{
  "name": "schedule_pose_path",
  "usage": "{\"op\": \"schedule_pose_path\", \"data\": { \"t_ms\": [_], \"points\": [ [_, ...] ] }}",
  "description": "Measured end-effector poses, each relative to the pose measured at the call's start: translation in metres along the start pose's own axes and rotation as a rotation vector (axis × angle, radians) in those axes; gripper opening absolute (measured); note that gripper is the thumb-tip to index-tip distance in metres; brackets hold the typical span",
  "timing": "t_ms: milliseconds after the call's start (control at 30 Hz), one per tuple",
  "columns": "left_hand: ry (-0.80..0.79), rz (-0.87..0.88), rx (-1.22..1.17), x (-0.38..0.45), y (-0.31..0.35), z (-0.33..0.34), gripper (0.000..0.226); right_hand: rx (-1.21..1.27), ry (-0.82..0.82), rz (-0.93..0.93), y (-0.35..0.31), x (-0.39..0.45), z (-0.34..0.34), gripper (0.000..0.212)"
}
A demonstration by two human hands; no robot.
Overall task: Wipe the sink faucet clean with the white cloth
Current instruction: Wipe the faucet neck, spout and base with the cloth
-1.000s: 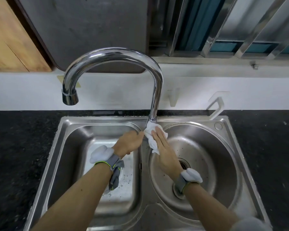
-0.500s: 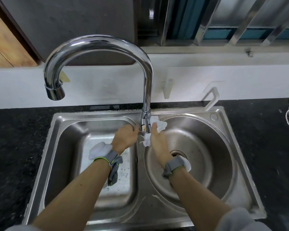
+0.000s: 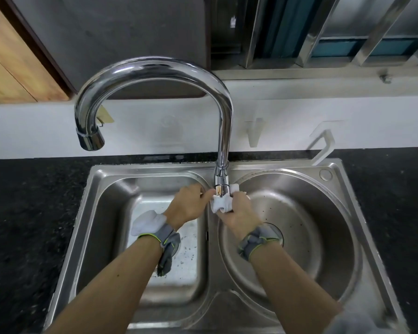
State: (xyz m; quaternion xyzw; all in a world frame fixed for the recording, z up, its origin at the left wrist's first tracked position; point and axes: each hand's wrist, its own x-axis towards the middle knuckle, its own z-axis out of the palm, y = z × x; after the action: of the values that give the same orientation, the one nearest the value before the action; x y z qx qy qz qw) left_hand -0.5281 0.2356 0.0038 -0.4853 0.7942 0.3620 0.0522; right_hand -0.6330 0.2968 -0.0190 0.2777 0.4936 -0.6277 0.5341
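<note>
the white cloth (image 3: 222,203) is bunched against the foot of the faucet (image 3: 221,182), on the ridge between the two bowls of the sink (image 3: 333,179), with the left hand (image 3: 187,205) pinching its left edge and the right hand (image 3: 240,212) curled round its right side. a second ago the right hand lay flat with straight fingers on the cloth; now those fingers wrap it round the base.

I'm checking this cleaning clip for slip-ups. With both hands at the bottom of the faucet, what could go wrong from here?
1. The white cloth is bunched at the faucet base only; the tall arc and spout may go unwiped.
2. The left hand and right hand pull around the stem, which might swivel the spout.
3. The cloth could slip into the sink.
</note>
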Motion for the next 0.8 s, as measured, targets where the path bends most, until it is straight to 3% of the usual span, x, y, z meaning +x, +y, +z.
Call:
{"op": "schedule_pose_path", "data": {
  "t_ms": [67,133,233,433,600,800],
  "points": [
    [0.012,0.02,0.046,-0.001,0.0,0.0,0.045,-0.09,0.092,-0.103,0.009,-0.007,0.004,0.034],
    [0.026,0.037,0.089,-0.003,0.001,0.0,0.046,-0.373,0.238,-0.244,0.023,-0.015,0.004,0.023],
    [0.053,0.059,0.129,-0.004,0.007,0.002,0.046,-0.632,0.392,-0.384,0.034,-0.023,0.003,0.042],
    [0.082,0.115,0.204,-0.005,0.021,0.006,0.046,-0.376,0.29,-0.383,0.033,-0.031,0.014,0.025],
    [0.037,0.12,0.143,-0.009,0.023,-0.002,0.041,0.046,0.144,-0.168,0.014,-0.034,0.017,0.026],
    [-0.04,0.061,-0.054,-0.019,0.026,-0.012,0.033,0.231,0.017,-0.002,0.002,-0.008,0.0,0.026]
  ]
}}
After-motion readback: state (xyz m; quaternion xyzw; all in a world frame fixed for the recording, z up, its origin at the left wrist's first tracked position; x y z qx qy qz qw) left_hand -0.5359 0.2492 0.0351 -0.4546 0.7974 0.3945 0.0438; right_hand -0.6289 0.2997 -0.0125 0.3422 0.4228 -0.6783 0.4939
